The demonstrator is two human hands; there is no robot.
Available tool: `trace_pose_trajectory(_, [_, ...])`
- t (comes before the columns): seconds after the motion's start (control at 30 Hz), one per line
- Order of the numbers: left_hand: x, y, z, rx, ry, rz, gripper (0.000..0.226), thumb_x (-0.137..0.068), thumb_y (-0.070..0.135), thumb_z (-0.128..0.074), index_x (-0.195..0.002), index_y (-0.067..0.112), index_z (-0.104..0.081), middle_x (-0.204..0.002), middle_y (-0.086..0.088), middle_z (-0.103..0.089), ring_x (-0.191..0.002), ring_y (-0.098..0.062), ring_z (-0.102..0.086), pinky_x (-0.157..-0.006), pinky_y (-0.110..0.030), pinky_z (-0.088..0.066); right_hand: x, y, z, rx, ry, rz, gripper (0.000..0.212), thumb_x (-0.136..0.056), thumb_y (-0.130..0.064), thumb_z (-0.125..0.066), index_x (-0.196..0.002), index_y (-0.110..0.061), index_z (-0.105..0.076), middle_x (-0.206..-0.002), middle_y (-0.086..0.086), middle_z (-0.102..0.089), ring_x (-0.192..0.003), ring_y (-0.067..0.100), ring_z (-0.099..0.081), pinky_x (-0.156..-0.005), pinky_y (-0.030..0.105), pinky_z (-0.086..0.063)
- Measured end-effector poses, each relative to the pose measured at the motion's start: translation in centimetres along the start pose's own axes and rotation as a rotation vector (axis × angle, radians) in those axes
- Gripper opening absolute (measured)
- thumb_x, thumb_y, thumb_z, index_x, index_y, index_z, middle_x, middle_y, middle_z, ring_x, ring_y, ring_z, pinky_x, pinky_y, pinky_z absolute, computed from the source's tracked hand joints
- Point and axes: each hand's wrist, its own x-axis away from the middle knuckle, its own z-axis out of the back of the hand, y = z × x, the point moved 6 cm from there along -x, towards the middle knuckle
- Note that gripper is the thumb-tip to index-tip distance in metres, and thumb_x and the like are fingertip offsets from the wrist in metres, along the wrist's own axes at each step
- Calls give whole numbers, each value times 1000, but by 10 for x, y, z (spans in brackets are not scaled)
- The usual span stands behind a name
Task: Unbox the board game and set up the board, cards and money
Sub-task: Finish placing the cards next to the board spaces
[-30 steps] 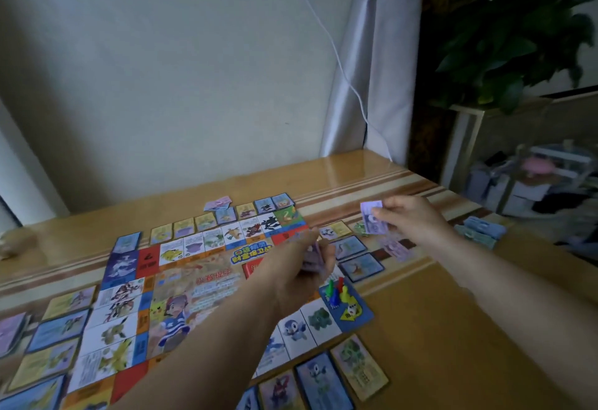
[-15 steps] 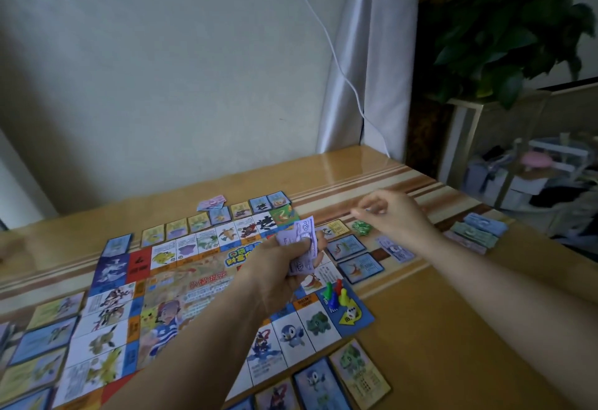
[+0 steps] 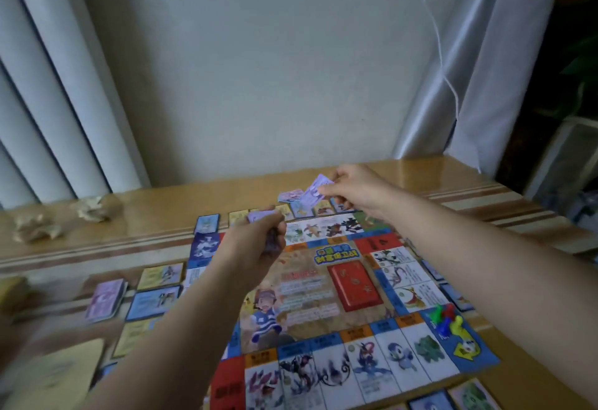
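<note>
Wood in a glossy honey tone forms the table (image 3: 420, 179), and the game board (image 3: 310, 286) lies flat and open on it, near its middle. Two crumpled lumps of paper (image 3: 94, 207) sit at the far left edge by the wall, and a pale curtain (image 3: 479, 69) with one white cable (image 3: 443, 63) hangs at the far right. One red card deck (image 3: 354, 283) rests on the board's centre, and four pawns (image 3: 448, 319), green, red, blue and yellow, stand bunched on the near right corner square. Picture cards (image 3: 152, 302) lie in rows just outside the board's edges; blur makes their count unsure, perhaps three or four on the left. One purple stack (image 3: 105, 299) lies beyond them to the left. Both forearms reach forward over the board: the left crosses its left column and hides those squares, and the right covers part of the right-hand row of cards. The left hand (image 3: 255, 241) is raised over the board's far left part, fingers curled round a wad of purple notes (image 3: 262, 216). The right hand (image 3: 352, 189) is stretched to the far edge, thumb and fingers pinching a single purple note (image 3: 312, 194) just above a small pile of notes (image 3: 291, 196) on the table.
</note>
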Motion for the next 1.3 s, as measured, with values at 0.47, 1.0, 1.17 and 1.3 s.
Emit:
trace_pose_trajectory(0.47, [-28, 60, 66, 306, 70, 7, 15, -96, 13, -52, -97, 0, -58, -69, -10, -61, -57, -15, -58, -50, -19, -52, -141, 43, -89, 660, 288, 8, 14, -91, -26, -62, -91, -21, -76, -103, 2, -71, -97, 25, -63, -75, 28, -41])
trace_pose_trajectory(1.0, [76, 86, 128, 0, 91, -332, 45, -90, -4, -51, -133, 4, -45, -87, -15, -70, -74, -19, -70, -56, -22, -54, 45, -144, -182, 84, -495, 320, 32, -78, -51, -68, -80, -19, -68, -71, -8, -62, -66, 5, -53, -68, 25, -42])
trace_pose_trajectory(1.17, [97, 95, 161, -151, 229, -407, 31, -88, -2, -57, -115, 14, -56, -79, -8, -70, -69, -17, -67, -62, -29, -54, 70, -161, -219, 123, -544, 345, 21, -78, -40, -73, -74, -19, -71, -79, 3, -70, -73, 15, -58, -76, 36, -48])
trace_pose_trajectory(1.3, [100, 110, 188, -217, 308, -421, 19, -90, 9, -60, -109, 16, -60, -59, 4, -64, -53, -7, -57, -50, -20, -44, 58, -170, -238, 22, -480, 284, 19, -84, -33, -69, -78, -15, -70, -62, -5, -56, -60, 8, -46, -61, 24, -38])
